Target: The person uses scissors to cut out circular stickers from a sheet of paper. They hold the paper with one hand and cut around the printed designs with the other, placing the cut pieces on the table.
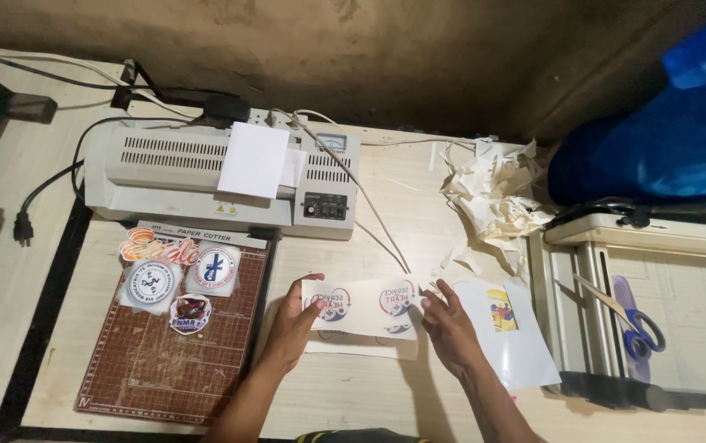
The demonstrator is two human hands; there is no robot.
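My left hand (pixel 291 324) pinches the left edge of a white sticker sheet (pixel 365 299) printed with two round emblems. My right hand (pixel 450 328) grips the sheet's right edge. The sheet is held just above the wooden table (pixel 353 385), over another white sheet (pixel 361 344) lying underneath. Both forearms come in from the bottom of the view.
A grey laminator (pixel 164 176) with a white sheet (pixel 253 160) in its slot stands at the back. A brown paper cutter board (pixel 164 361) carries several cut stickers at left. Crumpled paper scraps (pixel 492 197), a printed glossy sheet (pixel 513 328), and blue-handled scissors (pixel 632 324) on a white trimmer are at right.
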